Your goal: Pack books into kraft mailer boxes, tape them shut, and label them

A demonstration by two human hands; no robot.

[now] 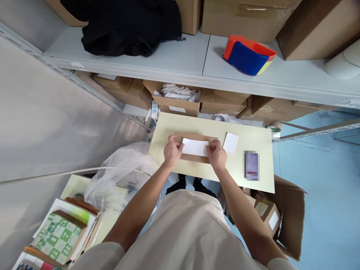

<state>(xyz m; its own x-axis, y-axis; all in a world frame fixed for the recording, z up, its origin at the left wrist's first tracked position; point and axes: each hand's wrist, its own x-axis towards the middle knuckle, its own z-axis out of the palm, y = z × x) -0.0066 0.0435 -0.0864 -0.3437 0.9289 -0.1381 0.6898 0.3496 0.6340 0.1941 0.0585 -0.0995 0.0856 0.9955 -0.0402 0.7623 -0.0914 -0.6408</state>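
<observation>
White paper first: where is it?

"On the pale table, over a flat brown piece of cardboard, between the person's two hands. Cardboard shows along its far and near edges."

How are the fingers?

"The left hand has its thumb against the paper's left end and its forefinger a little apart, by the cardboard's edge; whether it truly grips, I cannot tell. The right hand has fingers curled in close to the thumb and seems to pinch the paper's right end."

And how far along would you say it is?

"Part way, by my judgement. The paper is over the cardboard and roughly in line with it, so the lining up looks mostly done. I cannot tell if it is stuck down or only held there. Letting go is left, since both hands are still at its ends."

Anything untouched?

"A smaller white card lies to the right, well clear of the fingers."

Which way does the paper point?

"Its long axis runs left to right across the person's front, the right end a touch nearer the body. The cardboard's runs much the same way. White side up; no print is readable, so I cannot say which edge is its top."
</observation>
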